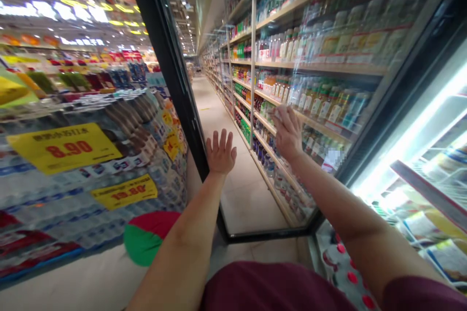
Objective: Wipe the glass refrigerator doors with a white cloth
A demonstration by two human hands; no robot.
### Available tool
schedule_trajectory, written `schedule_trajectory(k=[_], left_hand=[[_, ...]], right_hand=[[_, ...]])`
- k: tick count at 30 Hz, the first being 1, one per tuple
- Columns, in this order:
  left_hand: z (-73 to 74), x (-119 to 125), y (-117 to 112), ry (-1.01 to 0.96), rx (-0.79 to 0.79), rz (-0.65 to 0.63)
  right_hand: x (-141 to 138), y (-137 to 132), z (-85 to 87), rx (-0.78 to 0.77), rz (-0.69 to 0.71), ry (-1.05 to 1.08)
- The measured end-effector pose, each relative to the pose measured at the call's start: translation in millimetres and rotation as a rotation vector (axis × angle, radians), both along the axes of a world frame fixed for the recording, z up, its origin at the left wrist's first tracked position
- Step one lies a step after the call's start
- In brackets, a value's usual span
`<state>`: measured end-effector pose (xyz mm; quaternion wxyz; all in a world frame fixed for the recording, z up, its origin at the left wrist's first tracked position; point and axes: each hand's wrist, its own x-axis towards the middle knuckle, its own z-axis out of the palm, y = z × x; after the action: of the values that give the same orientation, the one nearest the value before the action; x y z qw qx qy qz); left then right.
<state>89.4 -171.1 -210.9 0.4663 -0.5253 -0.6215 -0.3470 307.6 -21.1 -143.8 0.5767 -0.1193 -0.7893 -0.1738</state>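
Observation:
A glass door (255,199) with a black frame stands swung open in front of me. My left hand (222,151) lies against the glass beside the frame's left edge, its fingers spread and holding nothing. Farther right and slightly higher, my right hand (289,133) is at the same pane with its fingers bent and drawn together. Something pale shows at those fingertips, too blurred to name. Through the glass I see shelves of bottles (324,102).
On the right is a lit cooler (430,194) with wire racks and packaged goods. Red-capped bottles (352,277) stand low beside it. Stacked bottled water (160,175) with yellow price signs (65,148) fills the left. A red and green round object (144,248) is by my left forearm.

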Motion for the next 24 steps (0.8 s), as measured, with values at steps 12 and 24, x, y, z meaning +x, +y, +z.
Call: schedule_trajectory(k=[12,24], left_hand=[[0.4,-0.3,-0.5,0.041,0.012,0.012],[-0.1,-0.5,-0.7,-0.028,-0.033,0.014]], right_hand=[[-1.2,-17.5,-34.0,0.096,0.094,-0.283],[2.6,-19.8,-47.4,0.092,0.16,-0.43]])
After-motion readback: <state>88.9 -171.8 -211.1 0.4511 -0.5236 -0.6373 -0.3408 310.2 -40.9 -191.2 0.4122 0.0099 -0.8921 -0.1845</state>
